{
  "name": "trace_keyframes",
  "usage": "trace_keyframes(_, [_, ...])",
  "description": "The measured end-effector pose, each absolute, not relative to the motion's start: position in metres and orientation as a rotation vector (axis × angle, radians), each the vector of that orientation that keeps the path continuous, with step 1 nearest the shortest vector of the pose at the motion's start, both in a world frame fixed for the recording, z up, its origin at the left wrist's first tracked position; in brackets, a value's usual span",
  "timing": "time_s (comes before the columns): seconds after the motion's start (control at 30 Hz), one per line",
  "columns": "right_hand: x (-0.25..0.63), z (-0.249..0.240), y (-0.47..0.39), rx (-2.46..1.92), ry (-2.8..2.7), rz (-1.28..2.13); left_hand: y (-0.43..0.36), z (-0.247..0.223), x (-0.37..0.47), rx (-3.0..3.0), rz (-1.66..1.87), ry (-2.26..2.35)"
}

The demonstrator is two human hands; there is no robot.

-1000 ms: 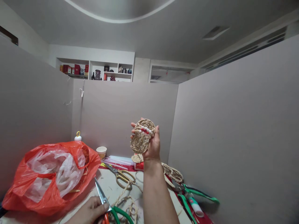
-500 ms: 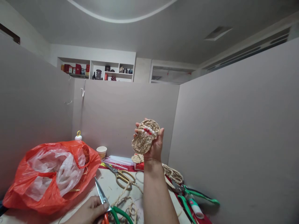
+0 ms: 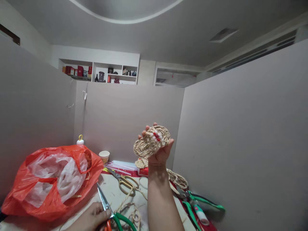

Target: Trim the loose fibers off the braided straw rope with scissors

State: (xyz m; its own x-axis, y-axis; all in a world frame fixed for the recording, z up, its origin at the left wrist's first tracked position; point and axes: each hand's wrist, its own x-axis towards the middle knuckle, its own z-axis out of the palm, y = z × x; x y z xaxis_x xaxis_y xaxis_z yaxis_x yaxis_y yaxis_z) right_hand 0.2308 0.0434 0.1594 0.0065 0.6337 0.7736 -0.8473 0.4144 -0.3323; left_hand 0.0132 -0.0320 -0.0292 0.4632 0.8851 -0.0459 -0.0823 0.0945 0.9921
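Note:
My right hand (image 3: pixel 161 154) is raised in the middle, palm toward me, with a small woven straw slipper (image 3: pixel 146 146) resting across it. Thumb and fingers curl round its edges. Red and white beads (image 3: pixel 157 137) run across the slipper's strap. At lower left my left hand (image 3: pixel 95 215) is closed round scissors (image 3: pixel 104 200) with green and orange handles, near their pivot. Their blades point up and away from me. Loose straw cord (image 3: pixel 131 210) lies beside these scissors, and gold-handled scissors (image 3: pixel 126 183) lie farther back on the table.
A red plastic bag (image 3: pixel 29 160) with white plastic inside fills the left side. Behind are a paper cup (image 3: pixel 104 157) and glue sticks (image 3: pixel 124 166). Green-handled pliers (image 3: pixel 207 200), a white-and-green tube (image 3: pixel 201 213) and more woven straw (image 3: pixel 179 179) lie right. Grey partitions (image 3: pixel 130 115) surround the table.
My right hand has turned the slipper, so it now lies more sideways, its beaded end shifted right. My left hand and the scissors stay where they were.

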Motion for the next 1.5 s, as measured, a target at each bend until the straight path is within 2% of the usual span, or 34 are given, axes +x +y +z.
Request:
trace_keyframes(0.37, [0.228, 0.158, 0.049, 0.296, -1.011, 1.205, -0.048, -0.003, 0.017, 1.245, 0.784, 0.778])
trace_keyframes(0.67, [0.227, 0.163, 0.043, 0.412, -0.971, 1.287, -0.043, -0.008, 0.017, 1.252, 0.812, 0.853])
trace_keyframes(1.5, [0.235, 0.161, 0.048, 0.324, -0.925, 1.333, -0.045, -0.01, 0.011, 1.32, 0.777, 0.973])
